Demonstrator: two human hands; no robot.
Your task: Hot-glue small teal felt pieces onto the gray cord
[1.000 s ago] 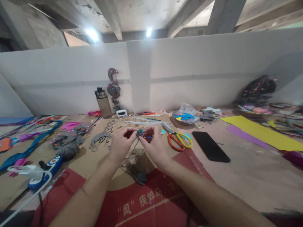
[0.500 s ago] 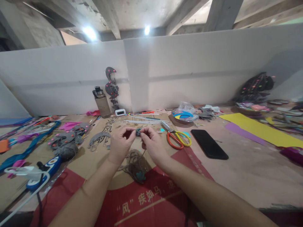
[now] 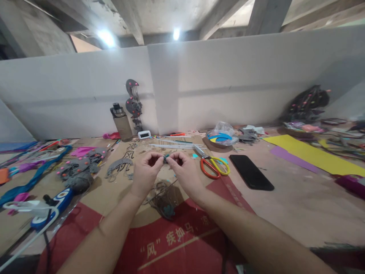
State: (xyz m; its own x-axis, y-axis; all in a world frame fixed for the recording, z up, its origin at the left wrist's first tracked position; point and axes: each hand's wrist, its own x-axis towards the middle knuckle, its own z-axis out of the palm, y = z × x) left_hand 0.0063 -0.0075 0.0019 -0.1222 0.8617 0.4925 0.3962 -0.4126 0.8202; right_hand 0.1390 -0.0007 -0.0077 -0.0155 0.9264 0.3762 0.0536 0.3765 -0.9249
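My left hand point(image 3: 146, 171) and my right hand point(image 3: 184, 173) meet over the cardboard, each closed in a pinch. Between their fingertips is a small dark teal piece point(image 3: 165, 157), mostly covered by the fingers. A thin strand of grey yarn runs down from near my right hand towards a loose tangle of grey yarn point(image 3: 163, 196) below, which has a teal bit on it. To the right of my right hand lie scissors point(image 3: 212, 166) with one red and one yellow handle. Left of my left hand rests a grey curved piece point(image 3: 119, 167) with loose threads.
A black phone point(image 3: 251, 172) lies at right, before yellow sheet material point(image 3: 313, 154). A bottle point(image 3: 122, 123), a white digital clock point(image 3: 144, 134) and a plastic-wrapped bowl point(image 3: 222, 139) stand along the back. A blue power strip point(image 3: 53, 209) with a white cable is at left.
The fingertips have shifted slightly on the teal piece, with my right fingers closer to the left. The yarn strand now slants more across the tangle. The view has moved a little.
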